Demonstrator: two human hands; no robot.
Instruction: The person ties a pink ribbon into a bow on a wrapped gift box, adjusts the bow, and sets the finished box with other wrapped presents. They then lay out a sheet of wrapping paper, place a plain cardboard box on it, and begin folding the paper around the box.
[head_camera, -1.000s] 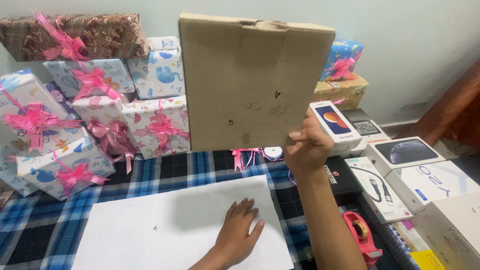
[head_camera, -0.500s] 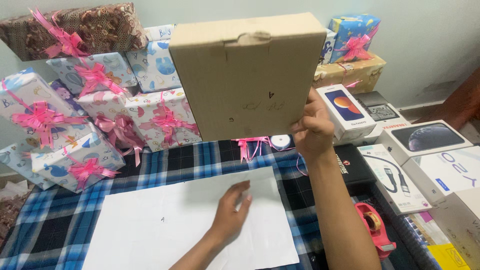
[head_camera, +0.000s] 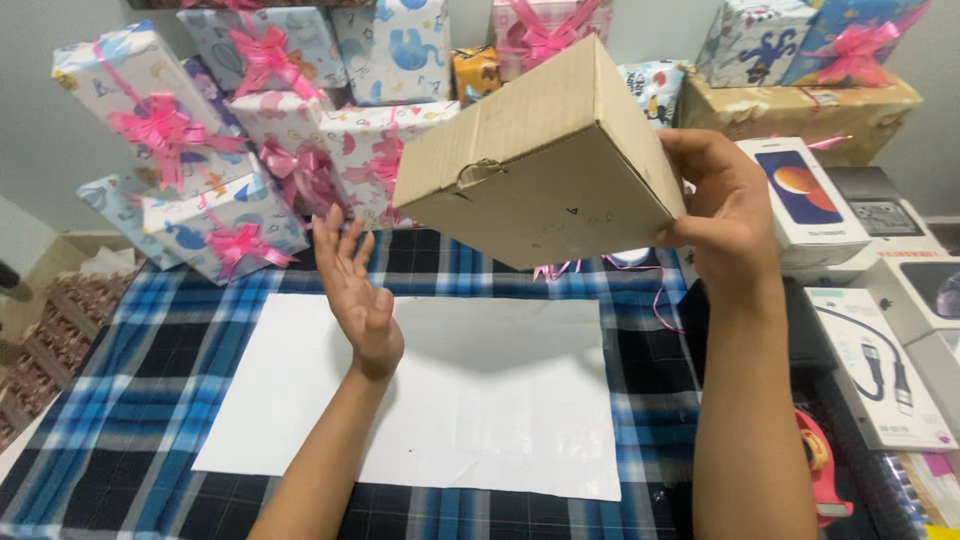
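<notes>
Head view: the right hand (head_camera: 725, 215) held a plain cardboard box (head_camera: 540, 160) up in the air, fingers wrapped over its right end and thumb under it, so the box hung tilted above the table with its tucked flap side facing the camera. Grip sat at one end only, likely to leave the rest of the box free. The left hand (head_camera: 358, 290) was raised, open, fingers spread, palm turned toward the box, holding nothing and just short of touching the box's lower left corner.

Below both hands a white sheet of paper (head_camera: 450, 400) lay flat and unfolded on a blue plaid tablecloth (head_camera: 130, 400), directly under the box. Behind it, wrapped gift boxes with pink ribbon bows (head_camera: 200, 150) were stacked against a pale wall. To the right, white phone boxes (head_camera: 810, 205) and a cable package (head_camera: 875, 365) were piled beside a brown carton (head_camera: 800, 105) with more wrapped gifts on top. A red tape dispenser (head_camera: 820, 470) sat at the table's right edge. A pink ribbon strand (head_camera: 600, 268) trailed on the cloth under the box.
</notes>
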